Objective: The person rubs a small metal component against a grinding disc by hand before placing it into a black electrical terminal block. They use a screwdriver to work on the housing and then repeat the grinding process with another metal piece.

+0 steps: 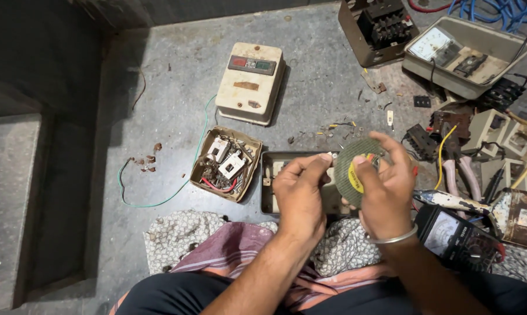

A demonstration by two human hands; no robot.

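Over my lap, at the near edge of the concrete floor (176,93), my right hand (386,192) pinches a grey-green abrasive disc (351,163) by its rim, thumb against the yellow centre label. My left hand (301,195) closes fingertips on a small pale part (331,156) touching the disc's edge. I judge the disc light, stiff, gritty and brittle; best gripped at the rim. Beneath sits an open switch box (269,186).

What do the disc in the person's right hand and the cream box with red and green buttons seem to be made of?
Disc: likely bonded abrasive, judging by its grey-green, matte, grainy face and yellow centre label. Cream box: probably painted metal or plastic; smooth casing with rust-brown stains, so it stays open.
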